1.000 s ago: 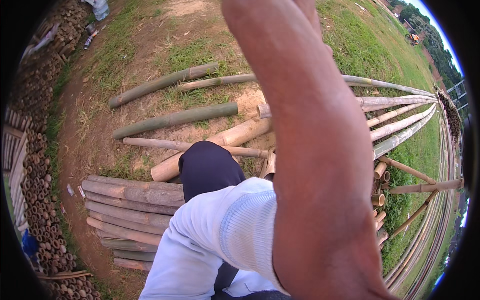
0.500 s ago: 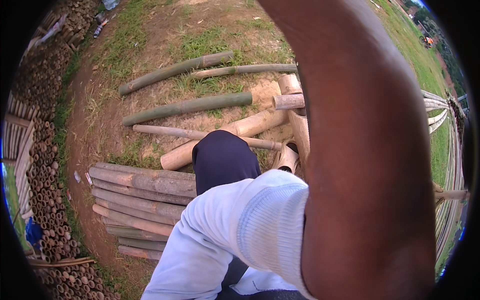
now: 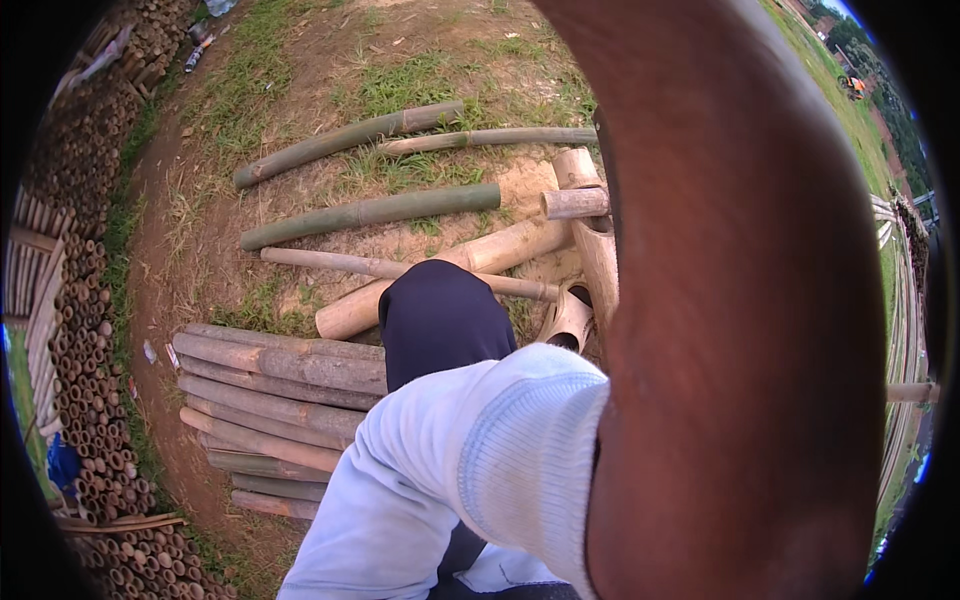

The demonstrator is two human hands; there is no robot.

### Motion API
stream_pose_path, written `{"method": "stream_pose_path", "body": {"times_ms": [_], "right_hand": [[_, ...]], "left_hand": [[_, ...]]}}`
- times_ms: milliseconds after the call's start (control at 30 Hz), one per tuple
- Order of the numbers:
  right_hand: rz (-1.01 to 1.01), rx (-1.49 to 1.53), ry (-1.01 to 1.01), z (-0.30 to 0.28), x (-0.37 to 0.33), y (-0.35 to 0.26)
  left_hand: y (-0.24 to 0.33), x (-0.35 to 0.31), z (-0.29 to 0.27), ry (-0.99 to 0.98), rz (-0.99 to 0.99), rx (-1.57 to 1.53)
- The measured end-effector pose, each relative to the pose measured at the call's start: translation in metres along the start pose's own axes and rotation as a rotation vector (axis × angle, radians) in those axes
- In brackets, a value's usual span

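My view has the bare forearm point(image 3: 745, 300) further right now, uncovering cut bamboo pieces point(image 3: 597, 258)! The hands are out of frame, so I can't tell their grip; print on the litter point(image 3: 194, 60) is too small.

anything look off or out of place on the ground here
The thin pole crosses the thick pale log askew, unlike the aligned stacked poles. The short bamboo piece by the forearm shows dark openings, perhaps notched or broken. A white scrap litters the soil.
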State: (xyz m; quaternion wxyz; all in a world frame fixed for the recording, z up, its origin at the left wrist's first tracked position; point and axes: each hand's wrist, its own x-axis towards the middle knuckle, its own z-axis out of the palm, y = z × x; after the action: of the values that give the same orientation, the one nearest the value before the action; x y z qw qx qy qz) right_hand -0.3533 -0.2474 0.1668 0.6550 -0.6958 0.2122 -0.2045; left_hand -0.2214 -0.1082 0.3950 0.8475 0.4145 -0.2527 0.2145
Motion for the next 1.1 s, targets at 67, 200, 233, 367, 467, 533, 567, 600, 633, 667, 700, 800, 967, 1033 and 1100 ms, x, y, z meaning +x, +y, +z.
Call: {"method": "stream_pose_path", "body": {"times_ms": [67,200,233,367,467,533,567,600,633,667,700,800,967,1033,1100], "right_hand": [[-0.012,-0.013,-0.009,0.0,0.001,0.0],[0.002,-0.03,0.012,0.004,-0.001,-0.004],[-0.01,-0.022,-0.004,0.003,0.0,-0.003],[-0.031,-0.001,-0.012,0.001,0.0,0.0],[-0.03,0.011,0.021,0.001,-0.001,0.002],[-0.033,0.01,0.027,-0.001,0.0,0.005],[-0.031,0.005,0.023,-0.004,0.0,0.009],[-0.028,-0.001,0.019,-0.004,0.0,0.008],[-0.033,-0.011,0.014,-0.005,0.001,0.007],[-0.039,-0.021,0.009,-0.004,0.001,0.005],[-0.039,-0.031,0.005,-0.003,0.001,0.003],[-0.05,-0.033,-0.009,-0.003,0.001,0.003],[-0.04,0.02,0.021,0.001,0.0,-0.001],[-0.046,0.016,0.005,0.002,-0.001,0.001],[-0.061,-0.041,-0.033,-0.002,0.0,0.003]], "left_hand": [[0.001,0.0,-0.001,0.005,0.004,0.0],[0.002,0.002,-0.004,0.01,0.013,0.012],[0.002,0.002,-0.005,0.012,0.015,0.017],[0.003,0.003,-0.007,0.019,0.027,0.027],[0.004,0.004,-0.008,0.024,0.034,0.031],[0.004,0.004,-0.008,0.028,0.038,0.031],[0.005,0.004,-0.007,0.029,0.042,0.031],[0.004,0.003,-0.008,0.032,0.042,0.028],[0.003,0.003,-0.008,0.032,0.044,0.026],[0.004,0.002,-0.009,0.037,0.045,0.028],[0.003,0.001,-0.01,0.04,0.046,0.026],[0.0,-0.004,-0.01,0.049,0.053,0.023],[0.0,0.0,-0.009,0.055,0.066,0.039],[0.003,0.002,-0.013,0.059,0.069,0.05],[0.006,0.003,-0.015,0.062,0.077,0.06]]}}
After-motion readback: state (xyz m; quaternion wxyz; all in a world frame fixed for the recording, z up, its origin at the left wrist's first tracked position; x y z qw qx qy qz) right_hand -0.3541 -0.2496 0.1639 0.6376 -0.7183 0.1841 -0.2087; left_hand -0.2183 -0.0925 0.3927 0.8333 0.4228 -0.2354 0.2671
